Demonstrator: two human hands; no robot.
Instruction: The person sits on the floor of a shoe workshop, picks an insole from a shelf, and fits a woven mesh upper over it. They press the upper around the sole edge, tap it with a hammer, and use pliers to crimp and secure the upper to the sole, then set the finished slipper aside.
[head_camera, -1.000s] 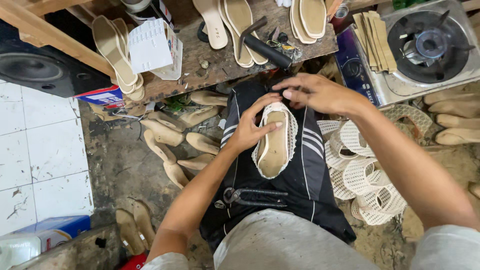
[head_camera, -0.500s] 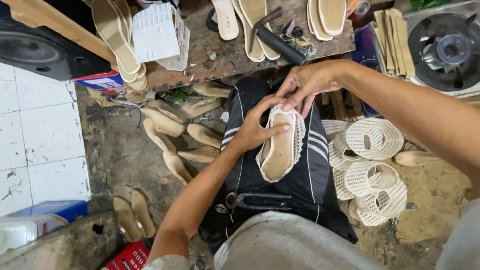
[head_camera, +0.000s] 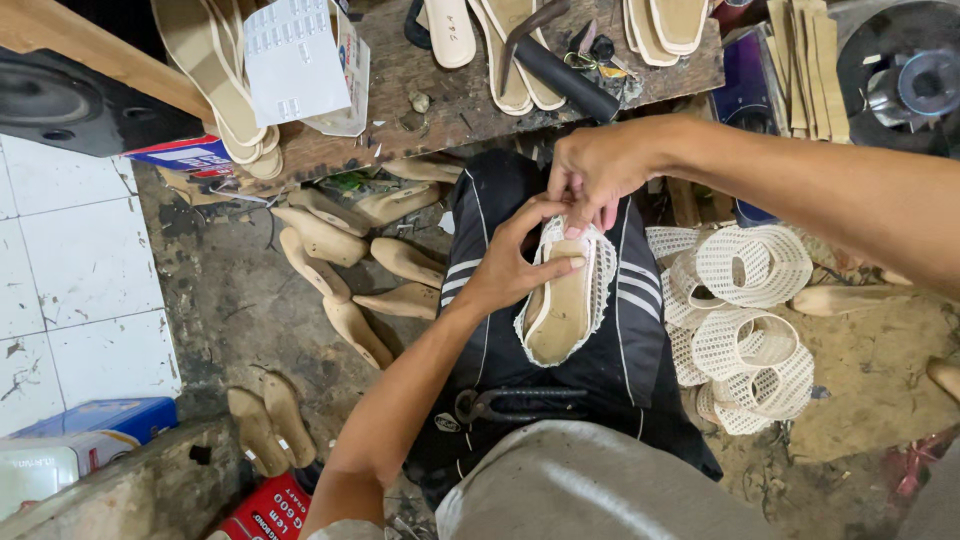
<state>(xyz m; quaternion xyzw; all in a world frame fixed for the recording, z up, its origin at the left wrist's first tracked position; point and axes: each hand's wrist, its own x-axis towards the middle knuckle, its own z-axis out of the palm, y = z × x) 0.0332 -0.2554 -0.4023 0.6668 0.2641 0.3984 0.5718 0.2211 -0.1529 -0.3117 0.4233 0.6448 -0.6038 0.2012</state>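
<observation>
Shoe last (head_camera: 562, 300) with mesh upper on lap: left hand (head_camera: 510, 265) grips side, right hand (head_camera: 595, 170) pinches toe edge.

A small shoemaking workshop, worked at floor level.

Flat insoles (head_camera: 520, 40) and a hammer (head_camera: 560, 65) lie on a scarred wooden worktop (head_camera: 400, 110); wooden shoe lasts (head_camera: 345, 270) are scattered over the dirty concrete floor (head_camera: 250, 310), and white mesh uppers (head_camera: 745, 310) are heaped to one side. A half-made shoe (head_camera: 562, 295) sits on the person's lap, and pliers (head_camera: 520, 403) rest there too.
</observation>
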